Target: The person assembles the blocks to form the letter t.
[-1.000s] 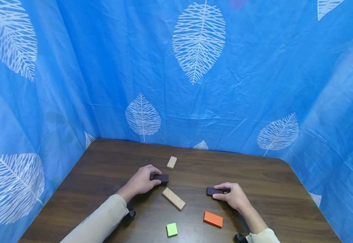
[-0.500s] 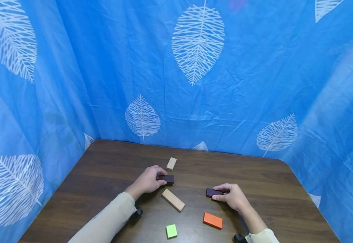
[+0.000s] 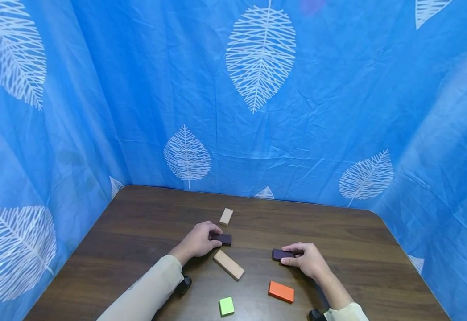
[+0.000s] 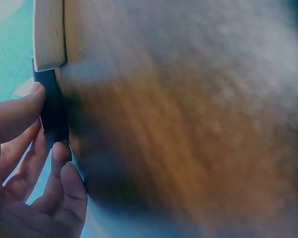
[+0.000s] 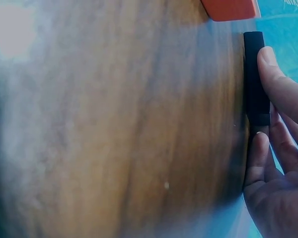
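Two dark purple-brown blocks lie low on the wooden table, one in each hand. The left hand (image 3: 198, 239) pinches the left dark block (image 3: 225, 240) between thumb and fingers; part of that block is hidden under the fingers. In the left wrist view the thumb presses the side of the dark block (image 4: 54, 111). On the other side, the right hand (image 3: 307, 259) pinches the right dark block (image 3: 280, 254) by its right part. The right wrist view shows this dark block (image 5: 257, 74) on or just at the tabletop, thumb along one side.
A long light-wood block (image 3: 228, 265) lies just in front of the left dark block, and a short light-wood block (image 3: 226, 216) behind it. An orange block (image 3: 281, 291) and a green block (image 3: 226, 306) lie nearer. A blue leaf-print curtain (image 3: 233, 98) surrounds the table (image 3: 329, 227).
The left hand has slid to the right with its dark block, into the space between the two light-wood blocks. The right hand and its block have stayed in place.
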`<action>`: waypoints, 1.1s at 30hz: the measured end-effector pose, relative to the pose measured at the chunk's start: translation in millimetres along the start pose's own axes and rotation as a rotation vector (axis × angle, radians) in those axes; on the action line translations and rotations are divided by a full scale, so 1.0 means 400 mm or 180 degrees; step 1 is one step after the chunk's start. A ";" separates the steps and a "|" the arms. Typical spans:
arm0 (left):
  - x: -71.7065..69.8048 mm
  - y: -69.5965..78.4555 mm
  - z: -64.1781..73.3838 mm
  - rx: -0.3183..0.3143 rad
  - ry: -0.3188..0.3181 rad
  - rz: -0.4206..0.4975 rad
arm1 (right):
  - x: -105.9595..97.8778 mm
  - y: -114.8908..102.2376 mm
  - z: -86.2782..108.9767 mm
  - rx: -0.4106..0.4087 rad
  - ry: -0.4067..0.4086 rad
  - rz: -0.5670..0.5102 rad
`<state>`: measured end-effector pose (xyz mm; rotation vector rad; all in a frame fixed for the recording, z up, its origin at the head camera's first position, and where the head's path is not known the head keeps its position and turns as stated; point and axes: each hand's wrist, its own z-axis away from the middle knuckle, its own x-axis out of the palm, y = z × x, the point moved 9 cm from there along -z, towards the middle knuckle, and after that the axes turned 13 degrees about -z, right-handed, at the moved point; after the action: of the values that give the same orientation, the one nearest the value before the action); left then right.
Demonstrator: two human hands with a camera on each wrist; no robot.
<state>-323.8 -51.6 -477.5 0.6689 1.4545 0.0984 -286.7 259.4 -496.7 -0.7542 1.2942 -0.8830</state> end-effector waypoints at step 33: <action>0.004 -0.022 -0.017 -0.0327 -0.0145 0.0022 | 0.002 -0.003 -0.001 -0.0079 -0.0029 0.0034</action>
<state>-332.7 -55.6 -483.0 0.5889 1.3940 0.1613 -287.2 258.1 -495.9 -0.7693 1.3019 -0.8555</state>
